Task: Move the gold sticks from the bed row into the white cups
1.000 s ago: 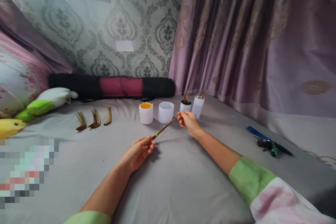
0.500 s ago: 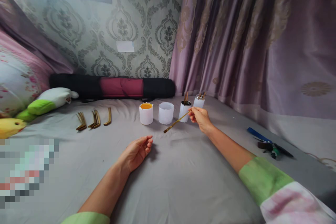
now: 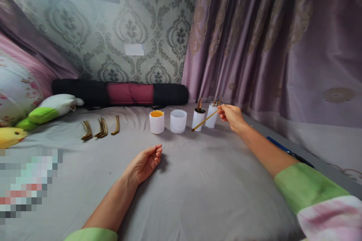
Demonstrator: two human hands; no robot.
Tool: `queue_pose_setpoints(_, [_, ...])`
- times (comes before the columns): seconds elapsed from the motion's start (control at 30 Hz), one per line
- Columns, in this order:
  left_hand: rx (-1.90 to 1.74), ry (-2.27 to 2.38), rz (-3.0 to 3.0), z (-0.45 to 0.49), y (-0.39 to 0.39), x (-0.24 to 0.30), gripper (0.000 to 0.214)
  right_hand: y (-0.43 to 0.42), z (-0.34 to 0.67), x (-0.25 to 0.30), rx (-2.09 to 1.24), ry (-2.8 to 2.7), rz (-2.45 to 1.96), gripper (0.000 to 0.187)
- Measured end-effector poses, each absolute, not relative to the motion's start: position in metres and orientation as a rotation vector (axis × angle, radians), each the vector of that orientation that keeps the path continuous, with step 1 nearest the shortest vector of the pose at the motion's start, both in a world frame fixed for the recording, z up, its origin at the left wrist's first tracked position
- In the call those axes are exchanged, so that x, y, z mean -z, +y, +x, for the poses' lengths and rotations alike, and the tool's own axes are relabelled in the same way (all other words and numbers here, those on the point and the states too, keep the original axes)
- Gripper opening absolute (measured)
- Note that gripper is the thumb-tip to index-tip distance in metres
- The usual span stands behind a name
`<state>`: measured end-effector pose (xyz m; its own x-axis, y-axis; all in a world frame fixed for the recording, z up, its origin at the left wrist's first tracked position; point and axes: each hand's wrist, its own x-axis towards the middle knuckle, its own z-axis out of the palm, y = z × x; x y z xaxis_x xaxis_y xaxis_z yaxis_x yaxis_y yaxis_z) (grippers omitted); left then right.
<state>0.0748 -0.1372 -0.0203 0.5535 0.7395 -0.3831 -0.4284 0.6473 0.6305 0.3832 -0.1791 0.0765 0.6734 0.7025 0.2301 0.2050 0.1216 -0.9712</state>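
Note:
My right hand [image 3: 232, 116] pinches one end of a thin brown stick [image 3: 205, 121], whose darker, thicker tip slants down to the left. The stick crosses in front of a white container with a dark inside [image 3: 197, 121] and brown sticks standing in it. Just behind my fingers is another white container [image 3: 210, 117], also with sticks. My left hand [image 3: 147, 163] rests on the grey sheet [image 3: 181, 184], fingers loosely curled and nothing in them. Beyond it stand a white tub with yellow-orange contents [image 3: 157, 123] and a translucent white tub [image 3: 178, 123].
Bent brown sticks lie in small bundles [image 3: 102, 128] at the left, a smaller group [image 3: 115, 125] apart. Plush toys [image 3: 45, 109] sit at the far left. A black and maroon roll [image 3: 130, 94] lies along the wall. Blue-handled tools [image 3: 279, 146] are partly behind my right arm.
My right hand has moved right and slightly away with the stick, from before the dark-filled container toward the farther one. My left hand has hardly moved.

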Motion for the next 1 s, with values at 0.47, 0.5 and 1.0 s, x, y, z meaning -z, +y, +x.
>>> queue_pose_setpoints(0.47, [-0.731,0.691,0.498,0.074,-0.138,0.019,0.012,-0.176,0.408,-0.117,-0.256,-0.828,-1.532,0.013])
queue_pose_setpoints(0.5, [-0.732,0.690,0.497,0.074,-0.138,0.019,0.012,-0.175,0.410,-0.120,-0.245,-0.827,-1.536,0.013])
queue_pose_setpoints(1.0, [-0.722,0.688,0.486,0.072,-0.136,0.020,0.011,-0.156,0.415,-0.149,-0.015,-0.871,-1.548,0.018])
